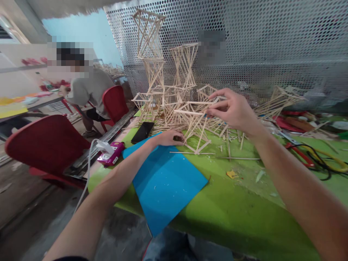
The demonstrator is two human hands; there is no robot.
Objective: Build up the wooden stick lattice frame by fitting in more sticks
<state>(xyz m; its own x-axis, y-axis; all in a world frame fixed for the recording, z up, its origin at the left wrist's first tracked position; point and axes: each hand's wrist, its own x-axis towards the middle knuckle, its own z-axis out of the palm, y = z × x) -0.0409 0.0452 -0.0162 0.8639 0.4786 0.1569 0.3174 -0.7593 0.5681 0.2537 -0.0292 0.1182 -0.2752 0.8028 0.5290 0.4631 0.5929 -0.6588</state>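
Note:
In front of me stands a twisted frame of thin wooden sticks point(198, 135), with a square top and a square base. My left hand point(174, 137) is low at the frame's near left base corner, its fingers curled in against the sticks. At the upper right corner, my right hand point(231, 110) has its thumb and fingertips closed on the frame, with one finger raised above. The exact contact of the left fingertips is partly hidden. A loose stick point(190, 153) lies just before the base, across the edge of a blue sheet point(168, 183).
Behind stand a tall stick tower point(154, 74) and another stick tower point(185, 67), amid heaped sticks, against a perforated metal panel point(272, 40). A phone point(142, 132) and purple power adapter point(111, 154) lie left; red-handled pliers point(300, 156) right. A seated person point(88, 88) is far left.

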